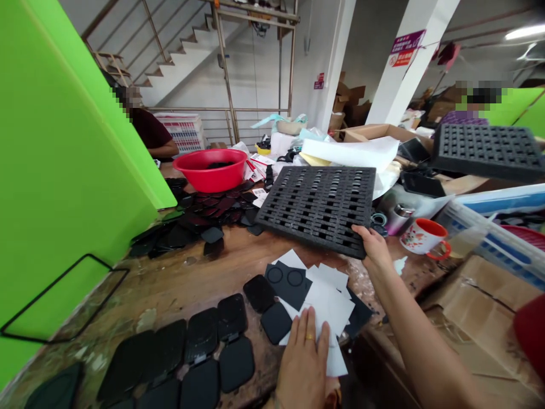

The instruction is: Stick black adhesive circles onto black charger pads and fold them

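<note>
My right hand (371, 245) grips the near right corner of a black foam tray (315, 207) full of rows of slots, which it holds tilted over the table. My left hand (304, 358) lies flat with its fingers stretched out on a loose pile of white sheets (327, 304). Among the sheets is a dark card (289, 283) with two ring outlines. Left of that hand, black rounded-square pads (236, 363) lie in rows on the wooden table, some joined in pairs.
A red basin (210, 169) stands behind a heap of black pieces (213, 207). At the right are a floral mug (426, 237), a flask (399, 218), a cardboard box (489, 318) and another foam tray (487, 150). A green panel (72, 170) borders the left; two people sit beyond.
</note>
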`<state>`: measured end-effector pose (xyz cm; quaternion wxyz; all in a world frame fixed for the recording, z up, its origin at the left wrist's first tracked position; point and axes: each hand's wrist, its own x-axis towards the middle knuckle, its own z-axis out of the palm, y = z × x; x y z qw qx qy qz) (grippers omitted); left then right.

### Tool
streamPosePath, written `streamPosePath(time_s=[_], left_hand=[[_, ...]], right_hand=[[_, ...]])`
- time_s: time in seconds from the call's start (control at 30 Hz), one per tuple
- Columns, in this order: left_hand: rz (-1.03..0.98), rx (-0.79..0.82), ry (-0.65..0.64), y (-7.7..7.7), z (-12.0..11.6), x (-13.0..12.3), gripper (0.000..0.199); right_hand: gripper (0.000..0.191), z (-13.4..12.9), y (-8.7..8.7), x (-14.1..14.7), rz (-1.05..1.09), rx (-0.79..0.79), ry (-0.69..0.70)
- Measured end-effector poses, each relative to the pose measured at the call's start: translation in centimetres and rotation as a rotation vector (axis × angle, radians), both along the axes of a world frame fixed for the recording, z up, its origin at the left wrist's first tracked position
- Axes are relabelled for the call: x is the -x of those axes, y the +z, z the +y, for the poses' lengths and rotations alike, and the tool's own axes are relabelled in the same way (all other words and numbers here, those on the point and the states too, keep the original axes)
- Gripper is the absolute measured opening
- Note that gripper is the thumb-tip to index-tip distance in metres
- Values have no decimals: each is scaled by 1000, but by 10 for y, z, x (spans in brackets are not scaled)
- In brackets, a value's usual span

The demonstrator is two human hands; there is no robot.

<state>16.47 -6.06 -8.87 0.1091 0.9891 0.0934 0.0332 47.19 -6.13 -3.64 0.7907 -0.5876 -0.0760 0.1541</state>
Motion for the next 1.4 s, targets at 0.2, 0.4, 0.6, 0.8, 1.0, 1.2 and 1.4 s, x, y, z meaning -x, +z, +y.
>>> streamPosePath(time_s=[0.2,0.4,0.6,0.8,1.0,1.2,1.4], left_hand=[[-16,45,25,0,4,-29,88],[8,104,-10,9,24,-59,88],[-53,114,35,19,28,-69,83],[-124,-40,236,38,43,-43,64],[-7,-92,358,44,61,-10,56],[-32,-37,187,38,63,21,51],[-66,6,29,41,69,36,41]], right_hand=[[42,41,-19,-17,-157,7,-134],[47,58,-40,-12,-305,189,-177],[59,25,-26,28,-496,293,-75],[40,-47,-28,100,-1006,444,406],[62,-75,-45,130,-1413,841,776],[57,-66,-40,114,-1444,914,780],[51,-74,-32,103,-1392,721,598]])
